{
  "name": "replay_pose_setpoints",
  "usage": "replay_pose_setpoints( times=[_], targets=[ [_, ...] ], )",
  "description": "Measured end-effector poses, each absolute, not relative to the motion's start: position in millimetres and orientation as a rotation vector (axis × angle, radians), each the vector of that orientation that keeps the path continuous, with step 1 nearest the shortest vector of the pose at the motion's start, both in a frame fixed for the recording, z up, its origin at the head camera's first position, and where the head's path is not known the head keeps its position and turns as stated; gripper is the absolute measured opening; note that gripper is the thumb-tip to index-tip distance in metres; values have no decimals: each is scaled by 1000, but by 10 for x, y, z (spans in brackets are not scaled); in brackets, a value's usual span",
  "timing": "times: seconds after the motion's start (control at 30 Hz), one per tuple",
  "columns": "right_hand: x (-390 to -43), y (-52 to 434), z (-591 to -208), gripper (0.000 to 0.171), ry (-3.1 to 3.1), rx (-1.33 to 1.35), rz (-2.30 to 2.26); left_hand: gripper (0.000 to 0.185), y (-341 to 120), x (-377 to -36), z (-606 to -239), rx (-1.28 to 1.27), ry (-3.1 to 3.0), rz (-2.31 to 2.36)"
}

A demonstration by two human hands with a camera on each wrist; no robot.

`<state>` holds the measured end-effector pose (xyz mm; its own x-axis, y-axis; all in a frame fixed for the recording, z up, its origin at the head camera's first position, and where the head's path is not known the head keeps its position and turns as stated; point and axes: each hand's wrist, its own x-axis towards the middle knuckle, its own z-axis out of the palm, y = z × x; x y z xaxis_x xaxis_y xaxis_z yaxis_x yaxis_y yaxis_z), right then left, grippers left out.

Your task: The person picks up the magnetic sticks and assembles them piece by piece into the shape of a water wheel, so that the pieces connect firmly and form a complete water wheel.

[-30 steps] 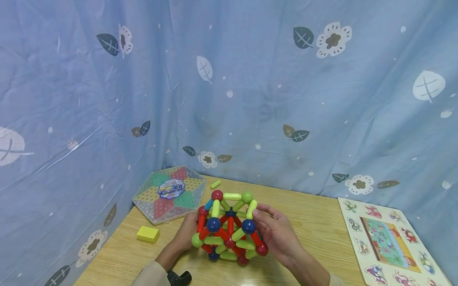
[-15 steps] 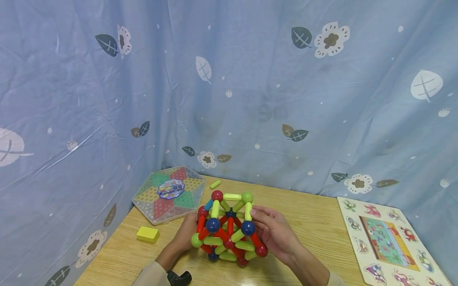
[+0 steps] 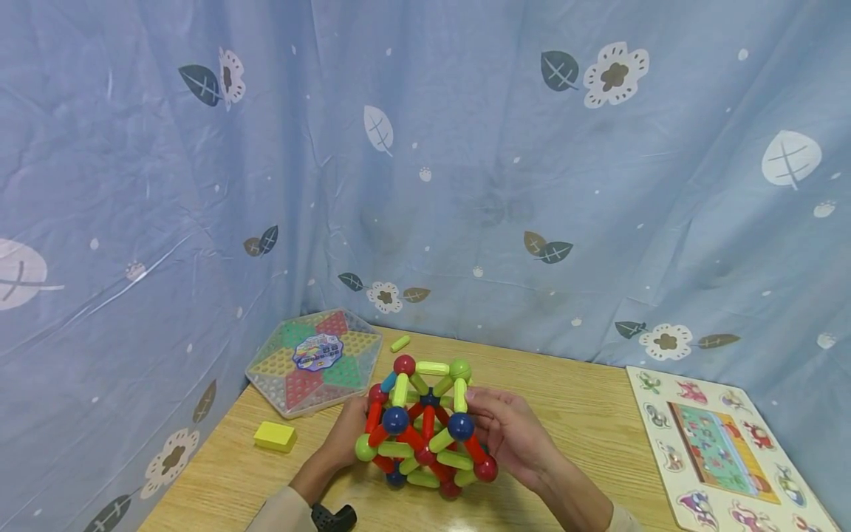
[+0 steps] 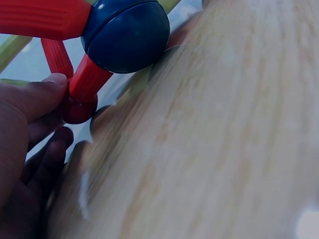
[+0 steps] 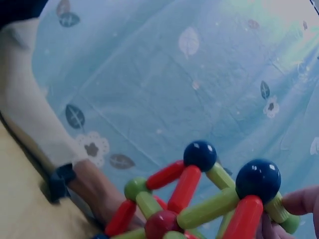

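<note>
Ball-and-rod lattice of red and lime-green plastic rods with blue, red and green balls sitting on the light wooden tabletop, near edge centre, cradled between both hands.

Left hand on the structure's left flank, fingers curled round the lower red rods; left wrist view confirms thumb and fingers pinching a red rod end and small dark-red ball just under a big blue ball. Gripping, not just resting.

Right hand on the right flank, fingertips pinching an upright lime-green rod at the upper right corner, between the top green ball and the blue ball below. Right wrist view shows only a fingertip against a green rod end; rest of the grasp out of frame.

Key geometry: pinched rod's long axis near vertical, lying directly ahead of the right fingertips, on the side facing the right hand. Right hand clearly nearer; left hand opposite, well apart from that rod, bracing.

Elsewhere: loose lime-green rod near the curtain, yellow rectangular block left, hexagonal clear-lidded Chinese checkers board behind left, wooden animal puzzle board right. Blue floral curtain as backdrop.
</note>
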<state>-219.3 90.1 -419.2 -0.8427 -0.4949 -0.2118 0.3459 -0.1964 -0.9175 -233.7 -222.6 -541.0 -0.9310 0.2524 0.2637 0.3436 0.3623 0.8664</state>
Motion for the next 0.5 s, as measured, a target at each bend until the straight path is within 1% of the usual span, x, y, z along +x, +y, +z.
replay_pose_setpoints(
  times=[0.1, 0.23, 0.3, 0.43, 0.5],
  targets=[
    [-2271, 959, -4186, 30, 1640, -256, -2004, 19, -2231, -2346, -5419, -557, -2515, -1645],
    [-2498, 1122, -4201, 37, 1867, -445, -1914, 16, -2239, -2371, -5440, -567, -2510, -1627],
    [-2652, 1219, -4248, 36, 1961, -507, -1931, 14, -2240, -2376, -5440, -558, -2515, -1612],
    [-2934, 1400, -4454, 24, 1925, -617, -2053, 9, -2227, -2363, -5410, -525, -2518, -1586],
    [-3030, 1466, -4598, 25, 1882, -680, -2045, 7, -2219, -2352, -5393, -495, -2528, -1584]
  ],
)
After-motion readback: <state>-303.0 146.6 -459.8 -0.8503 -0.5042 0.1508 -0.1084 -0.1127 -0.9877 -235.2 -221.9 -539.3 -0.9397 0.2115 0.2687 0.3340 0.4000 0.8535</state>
